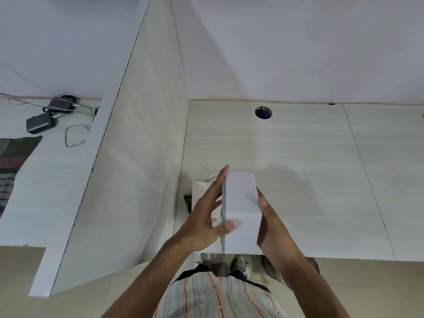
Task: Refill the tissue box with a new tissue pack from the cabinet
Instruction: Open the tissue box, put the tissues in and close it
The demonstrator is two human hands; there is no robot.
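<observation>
A plain white tissue box (pixel 241 210) is held lengthwise above the near edge of the desk (pixel 309 168). My right hand (pixel 273 223) grips its right side, thumb on top. My left hand (pixel 206 216) lies flat against its left side with fingers spread and the thumb at the near end. Under my left hand, a white pack with clear plastic wrapping (pixel 202 187) rests on the desk, mostly hidden. No cabinet is in view.
A tall white partition panel (pixel 137 145) rises at the left of the desk. A round cable hole (pixel 263 112) sits at the back. Beyond the partition lie dark power adapters with cables (pixel 52 113). A small dark object (pixel 187 200) lies beside the pack.
</observation>
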